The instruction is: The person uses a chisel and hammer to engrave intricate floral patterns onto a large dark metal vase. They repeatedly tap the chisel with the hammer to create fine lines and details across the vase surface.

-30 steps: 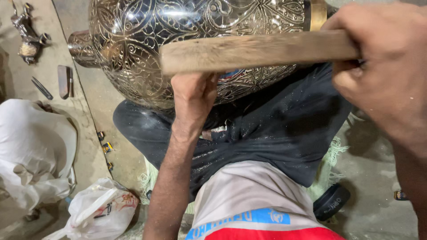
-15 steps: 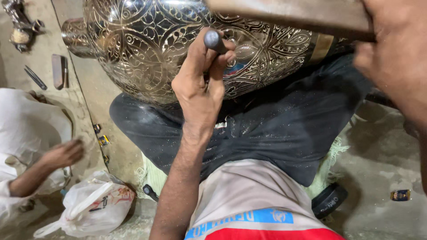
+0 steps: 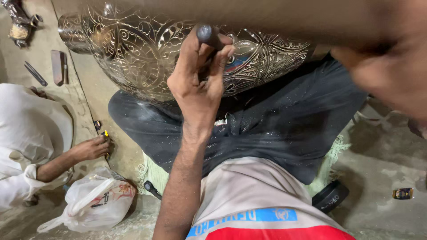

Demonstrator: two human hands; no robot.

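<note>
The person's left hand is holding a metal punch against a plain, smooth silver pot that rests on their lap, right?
Not quite. The head view shows the left hand holding the metal punch against the silver pot on the lap, but the pot is not plain and smooth: it is covered in engraved floral and leaf patterns.

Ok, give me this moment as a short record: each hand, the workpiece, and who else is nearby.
left hand: grips a metal punch, tip against the vessel
right hand: blurred at the right edge; what it holds cannot be told
vessel: large engraved metal pot, resting on the lap
other person's hand: on the floor by small objects
plastic bag: on the floor, lower left
</note>
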